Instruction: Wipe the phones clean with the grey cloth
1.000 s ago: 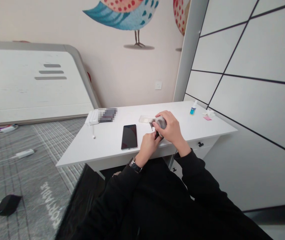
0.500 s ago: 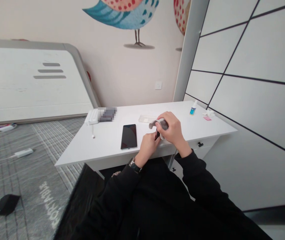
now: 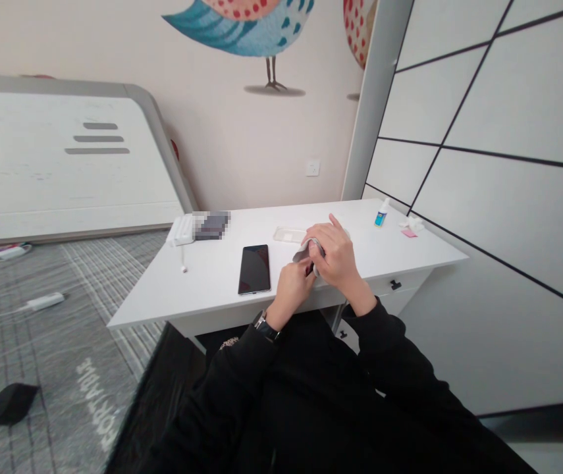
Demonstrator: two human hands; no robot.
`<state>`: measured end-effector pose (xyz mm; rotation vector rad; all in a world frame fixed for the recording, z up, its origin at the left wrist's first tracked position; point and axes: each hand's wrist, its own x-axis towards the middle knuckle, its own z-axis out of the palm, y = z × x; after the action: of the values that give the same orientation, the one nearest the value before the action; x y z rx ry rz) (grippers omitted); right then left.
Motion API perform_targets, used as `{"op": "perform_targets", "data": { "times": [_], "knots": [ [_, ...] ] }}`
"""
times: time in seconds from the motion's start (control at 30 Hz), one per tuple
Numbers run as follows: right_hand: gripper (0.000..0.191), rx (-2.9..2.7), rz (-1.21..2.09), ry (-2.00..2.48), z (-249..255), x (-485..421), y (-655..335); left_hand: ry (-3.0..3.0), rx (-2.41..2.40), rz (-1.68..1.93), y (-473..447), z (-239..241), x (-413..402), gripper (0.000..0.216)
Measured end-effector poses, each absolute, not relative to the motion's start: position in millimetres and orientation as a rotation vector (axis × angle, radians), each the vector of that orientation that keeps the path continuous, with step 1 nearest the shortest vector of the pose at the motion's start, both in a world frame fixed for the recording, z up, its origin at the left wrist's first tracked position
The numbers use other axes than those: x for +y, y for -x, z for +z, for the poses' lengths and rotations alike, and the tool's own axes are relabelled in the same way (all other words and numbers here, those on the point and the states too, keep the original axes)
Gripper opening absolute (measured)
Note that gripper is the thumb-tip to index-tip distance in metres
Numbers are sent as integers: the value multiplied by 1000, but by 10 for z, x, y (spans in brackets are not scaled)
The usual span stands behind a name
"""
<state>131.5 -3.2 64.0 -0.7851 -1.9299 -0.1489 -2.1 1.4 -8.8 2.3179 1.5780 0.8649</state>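
We see a white worktop (image 3: 212, 283) running across the middle, with a white board (image 3: 64, 164) leaning on the wall at 9 o'clock from it. On the worktop, a black phone (image 3: 254, 269) lies flat, screen up, just at 9 o'clock of the hands. A clear phone case (image 3: 288, 234) lies at 12 o'clock of the phone's far end, close to the hands. A white keyboard-like item (image 3: 182, 231) sits at 11 o'clock, with a blurred dark thing beside it. A small blue-labelled bottle (image 3: 382, 214) stands upright at 2 o'clock, with a pink and white scrap (image 3: 411, 227) just past it.

Our right hand (image 3: 335, 257) is closed round a grey cloth (image 3: 305, 249), fingers partly spread. Our left hand (image 3: 294, 286) pinches a small dark item (image 3: 309, 268) against the cloth; we cannot tell what it is. Both hands touch, above the worktop's near edge.
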Motion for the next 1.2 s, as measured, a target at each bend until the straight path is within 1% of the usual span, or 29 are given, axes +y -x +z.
{"op": "perform_targets", "data": {
  "times": [0.1, 0.23, 0.33, 0.4, 0.57, 0.73, 0.8, 0.9, 0.97, 1.0, 1.07, 1.13, 1.2],
  "knots": [
    [26, -1846, -127, 839, 524, 13, -1355, -2353, 1532, 866, 60, -60, 30, 27],
    [39, -1611, -61, 1009, 191, 113, -1507, -2447, 1409, 890, 101, -9, 39, 26],
    [44, -1507, 8, 1125, -49, 157, -1644, -2524, 1336, 873, 89, -9, 48, 28],
    [43, -1505, 53, 1179, -149, 186, -1725, -2556, 1333, 852, 74, -25, 52, 31],
    [29, -1579, 121, 1298, -242, 304, -1828, -2622, 1323, 793, 79, -26, 6, 42],
    [29, -1559, 95, 1320, -276, 354, -1778, -2659, 1268, 726, 121, -6, -22, 45],
    [36, -1471, 58, 1309, -270, 337, -1786, -2644, 1275, 723, 135, -22, -4, 48],
    [60, -1237, -23, 1316, -213, 291, -1887, -2604, 1299, 732, 149, -55, 31, 53],
    [70, -1124, -74, 1312, -156, 252, -1975, -2577, 1306, 740, 151, -68, 45, 56],
    [70, -1109, -94, 1302, -131, 230, -2005, -2563, 1311, 747, 150, -71, 47, 57],
    [65, -1168, -120, 1270, -106, 176, -2008, -2528, 1328, 771, 142, -68, 44, 60],
    [58, -1330, -116, 1235, -128, 104, -1921, -2496, 1348, 798, 130, -59, 34, 61],
    [55, -1567, -80, 1202, -192, 7, -1767, -2478, 1359, 819, 119, -48, 22, 60]
  ]
}}
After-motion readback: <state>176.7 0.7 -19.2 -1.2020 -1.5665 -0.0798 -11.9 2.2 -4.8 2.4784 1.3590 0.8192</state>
